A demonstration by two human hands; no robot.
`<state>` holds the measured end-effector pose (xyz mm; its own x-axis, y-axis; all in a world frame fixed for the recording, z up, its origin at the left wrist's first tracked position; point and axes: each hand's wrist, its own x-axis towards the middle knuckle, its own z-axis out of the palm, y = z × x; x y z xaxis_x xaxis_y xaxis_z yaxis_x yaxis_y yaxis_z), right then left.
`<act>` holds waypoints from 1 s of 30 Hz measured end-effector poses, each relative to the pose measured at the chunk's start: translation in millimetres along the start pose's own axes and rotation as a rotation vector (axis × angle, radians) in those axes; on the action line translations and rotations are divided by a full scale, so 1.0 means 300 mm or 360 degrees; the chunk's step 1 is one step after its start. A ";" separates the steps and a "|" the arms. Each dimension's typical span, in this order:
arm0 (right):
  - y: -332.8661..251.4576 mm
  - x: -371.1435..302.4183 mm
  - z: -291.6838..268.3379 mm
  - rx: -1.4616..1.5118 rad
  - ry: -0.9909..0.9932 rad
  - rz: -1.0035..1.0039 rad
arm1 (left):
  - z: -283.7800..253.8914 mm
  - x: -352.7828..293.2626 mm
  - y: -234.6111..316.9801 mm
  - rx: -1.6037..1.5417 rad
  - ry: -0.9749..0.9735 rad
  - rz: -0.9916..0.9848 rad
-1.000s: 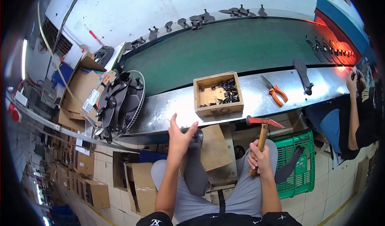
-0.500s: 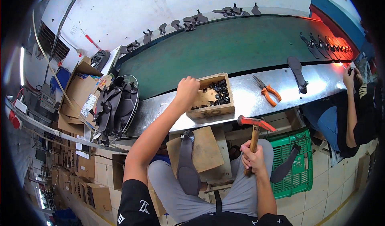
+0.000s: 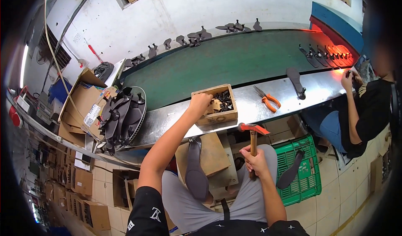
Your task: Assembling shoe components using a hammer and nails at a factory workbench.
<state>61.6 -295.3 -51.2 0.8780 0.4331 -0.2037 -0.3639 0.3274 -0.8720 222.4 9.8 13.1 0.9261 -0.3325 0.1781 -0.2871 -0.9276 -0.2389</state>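
My right hand (image 3: 256, 164) is wrapped round the wooden handle of a hammer (image 3: 253, 141) with a red head, held upright above my right thigh. My left hand (image 3: 202, 102) reaches into the left side of a wooden box (image 3: 217, 118) on the metal ledge; its fingertips are hidden there. Small black pieces (image 3: 225, 100) lie heaped in the box, mostly to the right of that hand. Below it, a dark grey shoe sole with a black heel (image 3: 196, 169) leans against a wooden block (image 3: 215, 156) between my knees, untouched by either hand.
Orange-handled pliers (image 3: 268, 99) and another heeled sole (image 3: 296, 82) lie on the ledge, before a green conveyor belt (image 3: 201, 64). A basket of soles (image 3: 123, 114) stands left. At right are a green crate (image 3: 301, 169) and a co-worker (image 3: 356, 110) near a glowing red heater (image 3: 331, 33).
My left hand has gone from above the box's left rim down into the box. The hammer stays in my right hand. The whole view has shifted slightly.
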 end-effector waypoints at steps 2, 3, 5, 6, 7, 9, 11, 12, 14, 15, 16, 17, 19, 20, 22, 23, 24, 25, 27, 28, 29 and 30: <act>0.005 -0.004 -0.003 0.0002 0.0005 -0.0002 | -0.002 -0.005 0.008 -0.0305 -0.0092 -0.0147; 0.009 -0.003 -0.004 -0.0008 0.0009 -0.0010 | -0.005 -0.012 0.006 -0.0307 -0.0081 -0.0146; 0.011 -0.004 0.000 -0.0023 0.0005 -0.0022 | -0.010 -0.047 0.001 -0.0419 0.0069 -0.0085; 0.011 -0.005 0.001 -0.0016 0.0006 -0.0028 | -0.024 -0.062 0.002 -0.0418 0.0075 -0.0084; 0.011 -0.008 0.004 -0.0009 0.0004 -0.0032 | -0.038 -0.083 0.001 -0.0569 0.0342 -0.0083; 0.001 -0.023 0.009 0.0027 -0.0015 -0.0033 | -0.086 -0.138 0.018 -0.0713 0.0606 -0.0092; -0.029 -0.037 0.012 0.0069 -0.0029 -0.0032 | -0.216 -0.202 0.081 -0.1487 0.0558 -0.0373; -0.059 -0.044 0.027 0.0031 -0.0054 -0.0118 | -0.290 -0.258 0.117 -0.1474 0.0556 -0.0393; -0.138 -0.068 0.063 -0.0036 -0.0072 -0.0256 | -0.440 -0.366 0.227 -0.2462 0.0425 -0.0659; -0.186 -0.078 0.097 -0.0029 -0.0090 -0.0325 | -0.507 -0.414 0.273 -0.2647 0.0461 -0.0677; -0.228 -0.084 0.143 -0.0018 -0.0120 -0.0387 | -0.561 -0.462 0.308 -0.2823 0.0509 -0.0709; -0.270 -0.088 0.196 -0.0029 -0.0177 -0.0432 | -0.599 -0.511 0.327 -0.2885 0.0560 -0.0685; -0.338 -0.099 0.285 -0.0086 -0.0271 -0.0502 | -0.661 -0.574 0.357 -0.3071 0.0589 -0.0723; -0.353 -0.110 0.327 -0.0091 -0.0286 -0.0469 | -0.676 -0.600 0.367 -0.3169 0.0591 -0.0761; -0.380 -0.126 0.396 -0.0186 -0.0368 -0.0613 | -0.691 -0.632 0.387 -0.3201 0.0607 -0.0771; -0.393 -0.134 0.414 -0.0227 -0.0407 -0.0606 | -0.693 -0.644 0.394 -0.3228 0.0603 -0.0744; -0.395 -0.138 0.431 -0.0241 -0.0409 -0.0593 | -0.691 -0.655 0.397 -0.3243 0.0610 -0.0755; -0.397 -0.139 0.448 -0.0200 -0.0458 -0.0656 | -0.688 -0.663 0.399 -0.3233 0.0601 -0.0739; -0.409 -0.148 0.476 -0.0176 -0.0500 -0.0729 | -0.676 -0.677 0.407 -0.3270 0.0592 -0.0749; -0.405 -0.131 0.480 -0.0190 -0.0499 -0.0724 | -0.669 -0.676 0.411 -0.3284 0.0597 -0.0750; -0.401 -0.102 0.484 -0.0311 -0.0524 -0.0937 | -0.662 -0.671 0.413 -0.3369 0.0592 -0.0808; -0.392 -0.095 0.490 -0.0429 -0.0556 -0.1135 | -0.658 -0.682 0.420 -0.3453 0.0588 -0.0888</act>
<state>33.5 -222.7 122.6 0.7067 0.4480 0.5476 0.3678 0.4287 -0.8252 -51.5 -72.8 135.0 0.9853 0.1708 0.0091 -0.0852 0.4439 0.8920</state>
